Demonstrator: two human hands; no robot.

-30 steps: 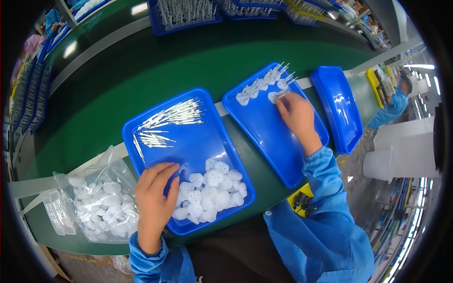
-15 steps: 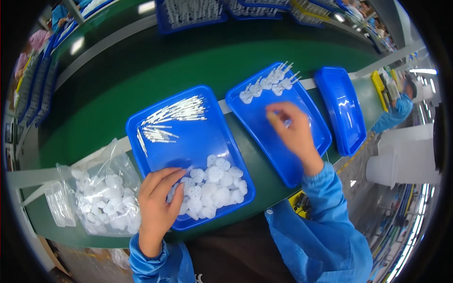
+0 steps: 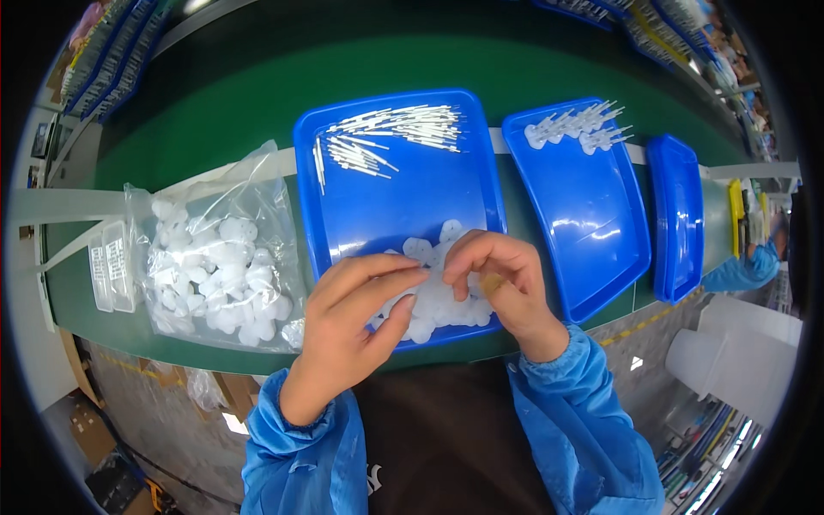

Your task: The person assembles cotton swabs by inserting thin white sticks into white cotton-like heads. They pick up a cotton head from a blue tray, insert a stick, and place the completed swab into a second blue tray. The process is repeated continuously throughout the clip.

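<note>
White discs heaped at near end of blue tray on green bench, directly under both hands; roughly round, no clear long axis. Left hand: grip part open, thumb apart from fingers. Right hand: fingers curled, fingertips just beside the left's. Can't tell whether either holds a disc. Thin white sticks at tray's far end, beyond both hands, well apart; upper ones run mostly left-right, lower bunch slants down rightward. Discs with upright sticks in right-hand tray, right hand nearer. Pale strips left of clear bag carry print, too small to read.
</note>
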